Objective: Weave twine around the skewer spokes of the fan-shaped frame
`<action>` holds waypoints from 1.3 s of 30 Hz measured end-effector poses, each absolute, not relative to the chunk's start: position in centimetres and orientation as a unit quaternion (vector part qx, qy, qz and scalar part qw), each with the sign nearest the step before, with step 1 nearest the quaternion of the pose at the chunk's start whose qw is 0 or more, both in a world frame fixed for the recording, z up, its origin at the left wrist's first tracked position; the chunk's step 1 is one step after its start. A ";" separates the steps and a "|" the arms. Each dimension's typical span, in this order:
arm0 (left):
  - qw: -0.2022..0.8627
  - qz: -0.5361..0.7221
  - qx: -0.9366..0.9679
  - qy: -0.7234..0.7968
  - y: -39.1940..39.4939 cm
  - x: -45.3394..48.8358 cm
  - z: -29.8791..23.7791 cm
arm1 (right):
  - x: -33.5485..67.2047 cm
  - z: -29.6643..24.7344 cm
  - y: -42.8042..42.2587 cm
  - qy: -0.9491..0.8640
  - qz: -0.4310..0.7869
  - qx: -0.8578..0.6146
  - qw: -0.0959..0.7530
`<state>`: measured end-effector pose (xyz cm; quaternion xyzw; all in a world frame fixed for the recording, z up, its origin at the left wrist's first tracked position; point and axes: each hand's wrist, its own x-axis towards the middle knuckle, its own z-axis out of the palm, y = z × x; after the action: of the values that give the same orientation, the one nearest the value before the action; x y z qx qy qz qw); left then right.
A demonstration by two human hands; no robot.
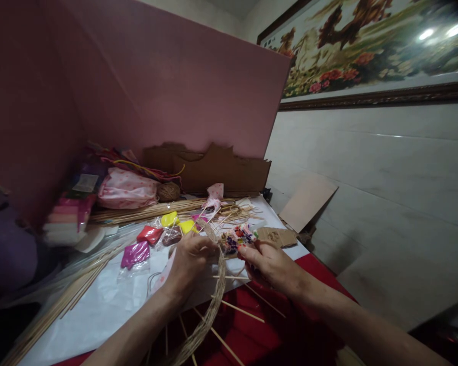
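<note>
My left hand [191,262] is closed on the upper part of a ring of twisted straw-coloured cord [218,292], pinching it between thumb and fingers. Thin pale sticks [242,311] cross the ring and poke out on both sides. Just right of the ring, my right hand [269,264] grips a bunched strip of floral cloth [237,239] in white, red and purple. The strip's left end comes close to the ring beside my left fingers; whether it touches, I cannot tell. The lower end of the ring runs out of the picture.
Packets of coloured clay, including a magenta packet [135,254] and a red packet [149,235], lie on the white sheet [80,325]. Behind are a twine ball [168,192], a pink dotted bag [127,189], bundled sticks [145,212] and torn cardboard [221,170]. Red cloth [313,325] hangs in front.
</note>
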<state>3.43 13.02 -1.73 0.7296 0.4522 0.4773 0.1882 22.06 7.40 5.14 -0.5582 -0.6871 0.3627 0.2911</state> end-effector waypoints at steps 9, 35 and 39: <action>0.194 0.474 0.728 0.456 13.0 3.4 -1.8 | 23.3 6.3 6.7 -0.611 0.431 -0.492 0.446; 0.213 0.471 0.727 0.451 13.0 3.6 -1.4 | 23.6 4.3 6.4 -0.754 -0.034 -0.569 0.325; 0.210 0.484 0.716 0.457 13.0 3.9 -1.1 | 19.7 4.0 7.0 -0.767 -0.025 -0.557 0.316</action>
<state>3.90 13.05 -1.15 0.7157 0.4575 0.4843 0.2096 19.67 7.00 3.98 -0.5572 -0.7673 -0.0246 0.3165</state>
